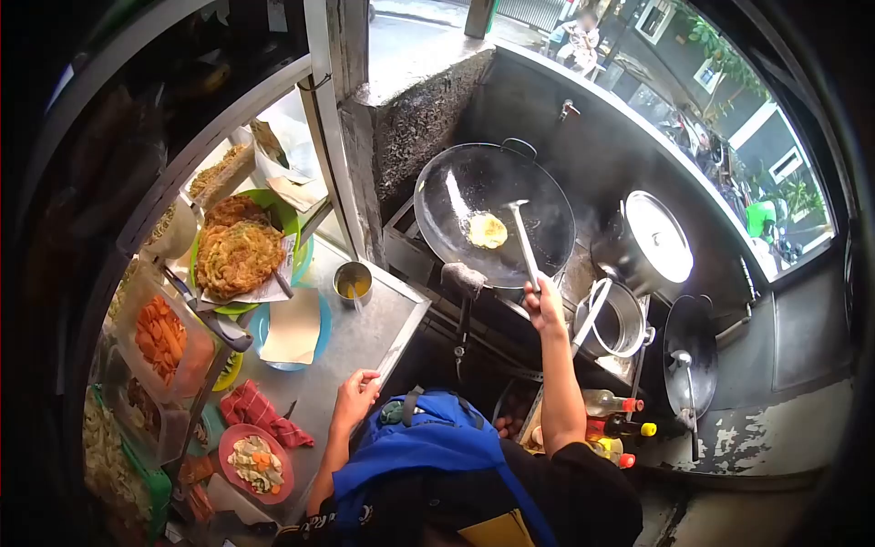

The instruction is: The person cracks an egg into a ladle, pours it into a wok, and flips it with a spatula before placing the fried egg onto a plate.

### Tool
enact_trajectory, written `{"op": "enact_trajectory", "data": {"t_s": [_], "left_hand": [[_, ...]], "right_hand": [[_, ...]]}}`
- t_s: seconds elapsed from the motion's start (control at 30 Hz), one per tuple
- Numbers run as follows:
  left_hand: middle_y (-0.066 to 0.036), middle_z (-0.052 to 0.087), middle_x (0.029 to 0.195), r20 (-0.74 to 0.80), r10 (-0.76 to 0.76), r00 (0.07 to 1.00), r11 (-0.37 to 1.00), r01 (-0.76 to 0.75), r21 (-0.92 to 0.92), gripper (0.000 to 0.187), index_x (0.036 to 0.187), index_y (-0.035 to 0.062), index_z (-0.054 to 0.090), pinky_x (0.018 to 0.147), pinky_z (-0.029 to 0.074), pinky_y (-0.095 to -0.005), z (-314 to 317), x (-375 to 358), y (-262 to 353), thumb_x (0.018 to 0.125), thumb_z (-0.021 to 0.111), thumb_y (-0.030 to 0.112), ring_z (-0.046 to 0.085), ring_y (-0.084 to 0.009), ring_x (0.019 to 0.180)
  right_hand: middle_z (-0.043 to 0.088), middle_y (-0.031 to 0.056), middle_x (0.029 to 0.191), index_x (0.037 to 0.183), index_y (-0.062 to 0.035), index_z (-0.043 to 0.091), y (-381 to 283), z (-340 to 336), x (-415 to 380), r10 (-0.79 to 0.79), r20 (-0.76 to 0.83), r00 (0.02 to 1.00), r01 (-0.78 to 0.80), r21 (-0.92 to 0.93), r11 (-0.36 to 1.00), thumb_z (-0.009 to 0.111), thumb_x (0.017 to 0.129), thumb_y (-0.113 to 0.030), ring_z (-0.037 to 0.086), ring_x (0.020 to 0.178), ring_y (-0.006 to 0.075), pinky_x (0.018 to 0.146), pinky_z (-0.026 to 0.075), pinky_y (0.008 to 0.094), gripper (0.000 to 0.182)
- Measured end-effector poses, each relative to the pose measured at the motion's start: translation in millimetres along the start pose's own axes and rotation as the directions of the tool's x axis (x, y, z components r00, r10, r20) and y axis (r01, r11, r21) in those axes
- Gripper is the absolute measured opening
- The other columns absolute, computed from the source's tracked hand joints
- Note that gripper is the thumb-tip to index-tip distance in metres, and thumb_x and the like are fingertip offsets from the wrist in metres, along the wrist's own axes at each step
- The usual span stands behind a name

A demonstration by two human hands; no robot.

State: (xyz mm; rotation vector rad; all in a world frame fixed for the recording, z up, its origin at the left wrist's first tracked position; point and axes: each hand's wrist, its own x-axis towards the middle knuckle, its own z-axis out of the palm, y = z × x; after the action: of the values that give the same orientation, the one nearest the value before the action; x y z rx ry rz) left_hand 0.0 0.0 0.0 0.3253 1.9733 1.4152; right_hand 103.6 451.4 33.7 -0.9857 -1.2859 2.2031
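The right hand (pixel 544 305) is closed in a fist around the handle end of a long metal spatula (pixel 524 242), whose blade reaches into the big black round wok (pixel 456 187), just beside a pale yellow fried egg patty (pixel 488 230) lying near the wok's middle. The left hand (pixel 355 394) rests flat, fingers loosely spread and holding nothing, on the edge of the grey metal counter (pixel 365 342) to the left of the wok. On that counter, near the wok, stands a small steel cup (pixel 353 281); farther left sits a green plate of brown fritters (pixel 239 251). To the right of the wok are a lidded silver pot (pixel 649 239) and an open steel pot (pixel 618 319).
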Motion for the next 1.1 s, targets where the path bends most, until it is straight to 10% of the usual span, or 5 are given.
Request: {"op": "enact_trajectory", "data": {"t_s": [0.27, 0.5, 0.63, 0.83, 1.1], "left_hand": [[-0.007, 0.067, 0.082, -0.066, 0.018, 0.998, 0.997, -0.023, -0.072, 0.021, 0.109, 0.0010, 0.065, 0.060, 0.053, -0.0249, 1.3, -4.3, 12.3, 0.093, 0.061, 0.014, 0.064, -0.0105, 0.069], [-0.007, 0.068, 0.085, -0.125, 0.046, 0.991, 0.998, -0.051, -0.039, 0.022, 0.108, 0.0002, 0.064, 0.065, 0.054, -0.0266, 3.0, 3.9, 14.4, 0.093, 0.062, 0.016, 0.065, -0.0119, 0.074], [-0.007, 0.069, 0.088, -0.127, 0.036, 0.991, 0.999, -0.036, 0.006, 0.023, 0.109, 0.0007, 0.065, 0.069, 0.055, -0.0280, 4.5, 17.8, 26.9, 0.093, 0.062, 0.017, 0.066, -0.0133, 0.077], [-0.005, 0.068, 0.087, -0.071, 0.126, 0.989, 0.990, -0.121, 0.078, 0.023, 0.109, 0.0016, 0.064, 0.066, 0.054, -0.0257, 13.5, 25.0, 36.8, 0.093, 0.064, 0.017, 0.066, -0.0112, 0.077], [-0.008, 0.070, 0.089, -0.018, 0.072, 0.997, 0.992, -0.070, 0.105, 0.021, 0.107, 0.0021, 0.066, 0.072, 0.054, -0.0289, 25.6, 19.0, 30.3, 0.092, 0.065, 0.017, 0.067, -0.0142, 0.076]], "right_hand": [[0.061, 0.0042, 0.077, 0.112, -0.0103, 0.051, 7.1, 35.9, 21.7, 0.056, -0.127, 0.990, -0.072, -0.123, 0.990, 0.045, 0.103, -0.040, 0.043, 0.045, 0.0068, 0.048, 0.041, 0.0263, 0.032], [0.068, 0.0140, 0.096, 0.113, -0.0087, 0.063, 20.4, 65.1, -54.5, -0.762, 0.347, 0.546, 0.330, -0.926, -0.185, 0.062, 0.093, -0.027, 0.061, 0.087, 0.0363, 0.083, 0.048, 0.0466, 0.027], [0.065, 0.0125, 0.093, 0.094, -0.0078, 0.066, 82.3, 88.9, -86.0, -0.294, 0.466, 0.835, 0.536, -0.809, 0.240, 0.066, 0.088, -0.019, 0.060, 0.088, 0.0346, 0.080, 0.049, 0.0433, 0.012], [0.065, 0.0083, 0.102, 0.092, -0.0113, 0.073, 206.4, 53.5, -40.7, 0.087, 0.567, 0.819, 0.547, -0.727, -0.415, 0.064, 0.078, -0.011, 0.058, 0.104, 0.0283, 0.083, 0.051, 0.0383, 0.017], [0.062, 0.0073, 0.099, 0.077, -0.0105, 0.071, 238.6, 29.8, -30.8, -0.098, 0.533, 0.840, 0.444, -0.781, -0.439, 0.065, 0.076, -0.017, 0.056, 0.101, 0.0263, 0.080, 0.048, 0.0367, 0.009]]}}
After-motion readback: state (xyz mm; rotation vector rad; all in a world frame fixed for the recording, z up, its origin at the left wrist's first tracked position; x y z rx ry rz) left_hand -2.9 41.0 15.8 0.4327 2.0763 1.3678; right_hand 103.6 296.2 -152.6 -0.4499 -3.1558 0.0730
